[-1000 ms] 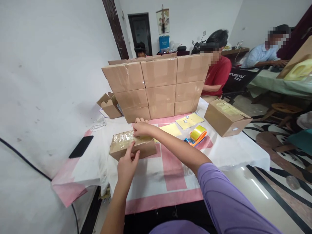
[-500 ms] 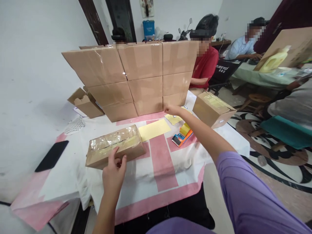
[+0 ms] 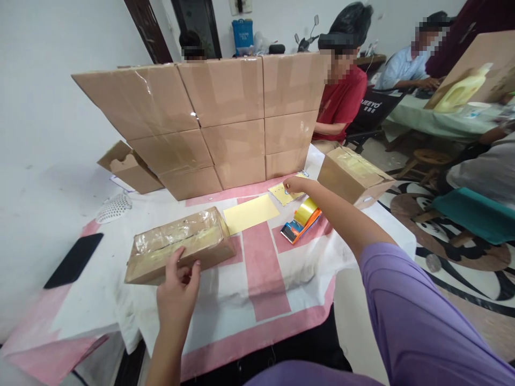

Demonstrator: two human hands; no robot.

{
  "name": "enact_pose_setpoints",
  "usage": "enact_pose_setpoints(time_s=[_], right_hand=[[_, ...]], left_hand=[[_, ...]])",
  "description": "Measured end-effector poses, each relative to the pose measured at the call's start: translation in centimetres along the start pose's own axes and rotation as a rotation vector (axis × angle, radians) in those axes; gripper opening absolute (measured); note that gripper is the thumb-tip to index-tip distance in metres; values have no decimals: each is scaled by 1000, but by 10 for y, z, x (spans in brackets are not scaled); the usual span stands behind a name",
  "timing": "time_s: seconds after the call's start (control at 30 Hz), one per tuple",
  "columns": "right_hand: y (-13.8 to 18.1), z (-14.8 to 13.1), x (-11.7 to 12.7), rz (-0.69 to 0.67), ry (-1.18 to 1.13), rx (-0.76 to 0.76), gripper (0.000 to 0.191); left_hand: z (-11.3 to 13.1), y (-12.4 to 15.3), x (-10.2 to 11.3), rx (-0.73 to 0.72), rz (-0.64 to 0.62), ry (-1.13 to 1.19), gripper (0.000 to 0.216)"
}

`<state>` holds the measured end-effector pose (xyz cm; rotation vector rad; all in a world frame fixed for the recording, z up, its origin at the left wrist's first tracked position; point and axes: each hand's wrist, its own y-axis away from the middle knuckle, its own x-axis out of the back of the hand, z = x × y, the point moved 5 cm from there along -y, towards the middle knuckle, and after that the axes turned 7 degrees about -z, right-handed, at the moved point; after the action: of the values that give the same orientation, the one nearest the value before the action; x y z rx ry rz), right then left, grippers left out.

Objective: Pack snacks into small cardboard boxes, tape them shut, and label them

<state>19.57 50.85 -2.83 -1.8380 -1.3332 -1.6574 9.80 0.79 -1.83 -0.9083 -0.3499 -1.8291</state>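
My left hand [image 3: 178, 285] rests against the near side of a small cardboard box [image 3: 180, 244] whose top is covered in clear tape, thumb and fingers pressed to its edge. My right hand [image 3: 296, 185] reaches far forward and pinches a small item at a yellow label sheet [image 3: 284, 193] on the table. A second plain yellow sheet [image 3: 250, 213] lies beside the taped box. Just below my right forearm, a tape dispenser [image 3: 301, 220] with a yellow roll lies on the cloth.
A wall of stacked cardboard boxes [image 3: 219, 120] stands across the back of the table. A taped box [image 3: 353, 176] sits at the right edge, an open box [image 3: 129, 166] at the left. A black phone [image 3: 73, 259] lies left. People sit behind.
My right hand left the top of the taped box and reached forward-right to the yellow label sheet. My left hand stayed on the box. The view shifted closer and leftward.
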Motion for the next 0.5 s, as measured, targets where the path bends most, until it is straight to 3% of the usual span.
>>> enact_pose_setpoints(time_s=[0.23,0.37,0.5], right_hand=[[4,29,20,115,-82,-25,31],[22,64,41,288,-233,-145,28],[33,92,46,410,-416,-273,32]], left_hand=[[-7,-2,12,35,7,-157,60],[-24,0,26,13,28,-161,62],[-49,8,34,-69,76,-120,65]])
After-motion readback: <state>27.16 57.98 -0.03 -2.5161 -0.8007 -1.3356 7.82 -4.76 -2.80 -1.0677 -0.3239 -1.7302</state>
